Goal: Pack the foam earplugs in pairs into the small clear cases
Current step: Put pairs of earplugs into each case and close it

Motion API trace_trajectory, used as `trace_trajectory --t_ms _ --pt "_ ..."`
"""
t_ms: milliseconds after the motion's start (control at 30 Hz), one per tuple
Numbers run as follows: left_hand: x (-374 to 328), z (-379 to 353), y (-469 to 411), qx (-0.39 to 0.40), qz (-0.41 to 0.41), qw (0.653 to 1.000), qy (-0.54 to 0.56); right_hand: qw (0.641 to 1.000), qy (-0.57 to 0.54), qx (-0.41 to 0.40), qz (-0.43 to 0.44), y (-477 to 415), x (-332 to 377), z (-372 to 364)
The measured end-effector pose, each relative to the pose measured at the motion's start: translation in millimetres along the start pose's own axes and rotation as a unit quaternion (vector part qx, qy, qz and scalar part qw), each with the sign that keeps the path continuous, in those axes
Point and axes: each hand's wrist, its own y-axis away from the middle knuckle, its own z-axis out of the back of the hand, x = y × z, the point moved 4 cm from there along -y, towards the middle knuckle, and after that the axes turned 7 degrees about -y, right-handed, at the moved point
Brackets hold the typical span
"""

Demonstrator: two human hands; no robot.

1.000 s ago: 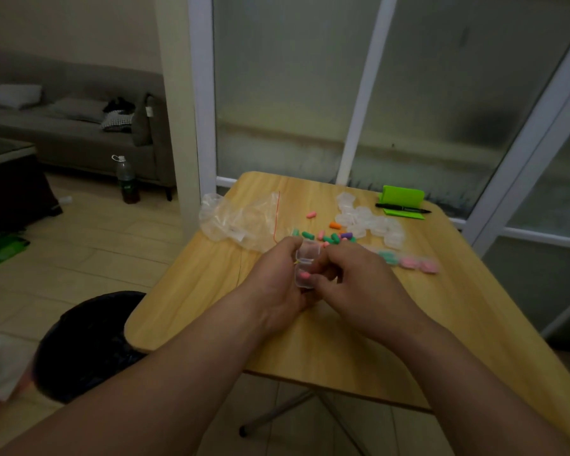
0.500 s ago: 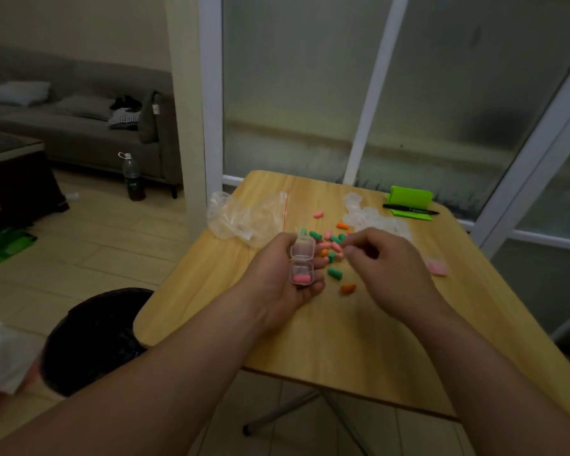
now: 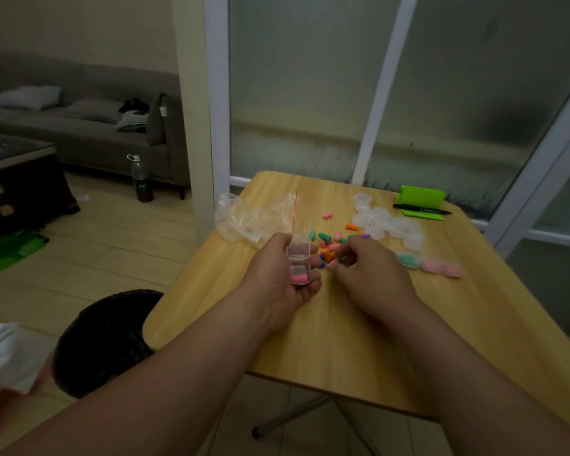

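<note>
A light wooden tabletop point(image 3: 343, 340) with rounded corners stands against frosted glass doors point(image 3: 310, 93) in white frames. The floor point(image 3: 96, 251) is pale tile. A grey sofa point(image 3: 79, 136) with cushions lines the far wall, with a dark bottle point(image 3: 141, 179) on the floor near its end. A black bin point(image 3: 106, 340) sits just beside the tabletop's near left corner.

On the far part of the tabletop lie a crumpled clear plastic bag point(image 3: 254, 218), a heap of empty clear cases point(image 3: 389, 225), and a green pad point(image 3: 422, 199) with a black pen point(image 3: 422, 210) across it. To the right, a row of filled cases point(image 3: 428, 266) shows teal and pink inside.

The left hand point(image 3: 277, 274) holds an open clear case point(image 3: 298, 263) above the tabletop, its fingers point(image 3: 311, 284) curled under the lower half and the thumb beside the raised lid. Pink earplug foam point(image 3: 299, 278) lies in that lower half — one piece or two, I cannot tell.

The loose earplugs point(image 3: 329, 241) — green, orange, pink and purple — lie scattered just beyond the case. The right hand point(image 3: 369, 274) is at their near edge, its fingers point(image 3: 346, 255) curled down among them. Whether they pinch one is not clear.
</note>
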Motion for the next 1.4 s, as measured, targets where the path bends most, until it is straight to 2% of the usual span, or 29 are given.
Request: trace_trajectory --t_ms 267,500,600,733,867,967,1167,1400 --pt "-2.0 2.7 -1.0 -0.004 0.002 1.000 0.001 0.998 0.055 0.000 0.007 -3.3 7.6 -8.1" --pt "-2.1 1.3 -0.6 -0.009 0.001 1.000 -0.005 0.996 0.088 -0.034 -0.006 -1.3 7.1 -3.1" --pt "-1.2 -1.8 0.1 -0.008 0.003 1.000 -0.004 0.998 0.035 -0.040 -0.024 -2.5 1.3 3.9" --pt "3.7 -7.5 -1.5 0.016 0.014 1.000 -0.004 0.994 -0.092 -0.044 -0.034 -2.3 -6.9 15.0" --pt "8.2 -13.7 -2.3 0.042 0.023 0.999 -0.007 0.978 -0.199 -0.062 0.010 9.6 4.8 38.0" --pt "9.1 -17.5 -1.4 0.071 0.017 0.997 0.000 0.974 -0.218 -0.025 0.064 22.9 22.5 44.9" --pt "11.5 -25.6 3.0 0.083 -0.002 0.997 -0.001 0.980 -0.148 0.035 0.129 41.8 37.9 36.2" --pt "12.9 -27.5 3.3 0.084 -0.006 0.996 -0.012 0.981 -0.119 0.035 0.147 44.5 38.7 34.8"
